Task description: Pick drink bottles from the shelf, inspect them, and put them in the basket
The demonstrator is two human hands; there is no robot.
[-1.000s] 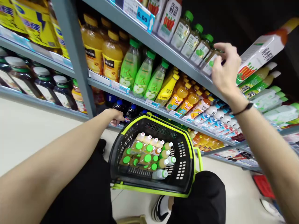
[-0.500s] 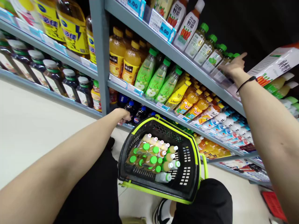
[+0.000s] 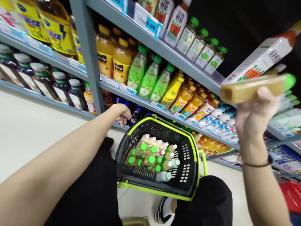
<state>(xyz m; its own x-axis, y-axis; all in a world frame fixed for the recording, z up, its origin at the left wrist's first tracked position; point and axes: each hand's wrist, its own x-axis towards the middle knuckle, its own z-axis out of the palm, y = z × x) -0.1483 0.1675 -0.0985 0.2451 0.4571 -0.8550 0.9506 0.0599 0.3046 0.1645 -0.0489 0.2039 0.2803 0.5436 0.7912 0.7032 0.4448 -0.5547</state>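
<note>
My right hand [image 3: 255, 117] is raised at the right, closed around a green-capped bottle of yellowish juice [image 3: 254, 88] held sideways in front of the shelves. My left hand [image 3: 122, 113] is closed on the far rim of a black basket with lime-green trim [image 3: 188, 175], which rests on my lap. In the basket lie several small bottles with green and white caps [image 3: 152, 155]. On the upper shelf stands a row of matching green-capped bottles [image 3: 202, 47].
Grey metal shelving [image 3: 87, 53] runs across the view, packed with orange, green and yellow drinks, dark bottles at the left and white bottles lower right. A white carton [image 3: 258, 59] juts out at the upper right. Pale floor lies at the left.
My right hand has come away from the upper shelf with a bottle in it, moving down and toward me. The left hand stays on the basket rim.
</note>
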